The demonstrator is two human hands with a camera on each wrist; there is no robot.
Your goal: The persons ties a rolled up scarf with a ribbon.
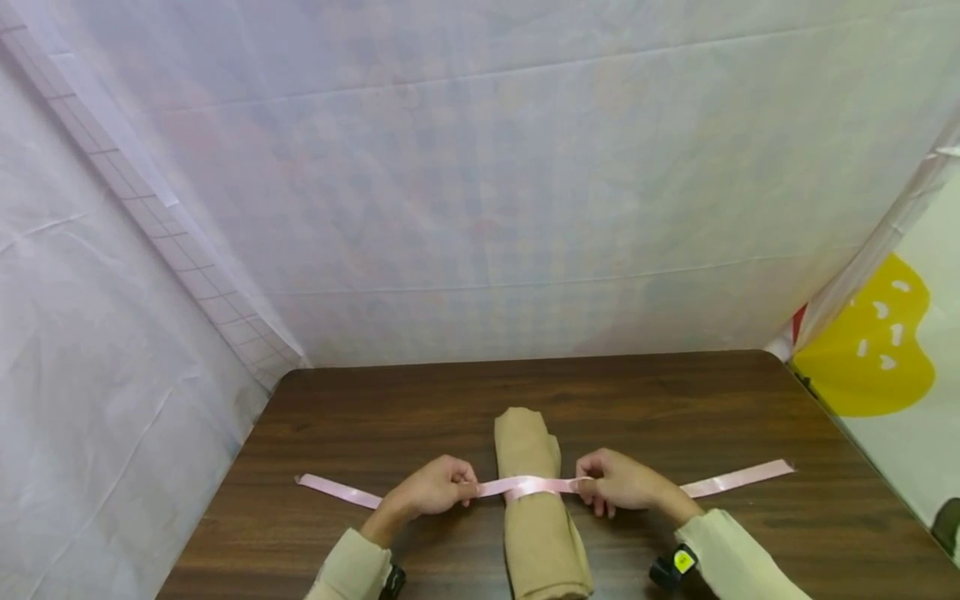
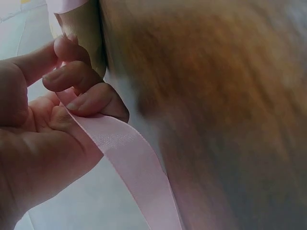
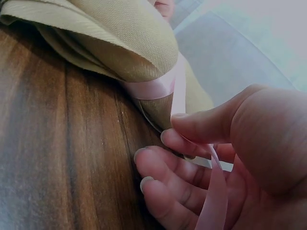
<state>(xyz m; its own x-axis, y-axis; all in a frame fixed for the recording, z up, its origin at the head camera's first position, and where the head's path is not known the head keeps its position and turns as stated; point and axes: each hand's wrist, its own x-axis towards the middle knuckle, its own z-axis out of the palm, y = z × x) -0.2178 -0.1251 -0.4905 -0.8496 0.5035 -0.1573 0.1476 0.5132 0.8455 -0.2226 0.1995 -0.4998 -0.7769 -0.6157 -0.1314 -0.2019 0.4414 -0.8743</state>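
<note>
You pinch pink satin ribbon [image 1: 529, 485] wrapped round rolled tan fabric bundle [image 1: 540, 537], left hand [image 1: 435, 485] at its 9 o'clock, right hand [image 1: 618, 481] at 3; bundle toward 6 o'clock on dark-brown wood-grain worktop [image 1: 337, 417]. Wrapping looks done; fastening seemingly left.

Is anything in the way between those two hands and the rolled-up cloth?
Nothing visible blocks either side. The left hand and right hand each pinch the pink ribbon, which runs from them to the rolled tan cloth; beneath those stretches, only the wooden table shows.
</note>
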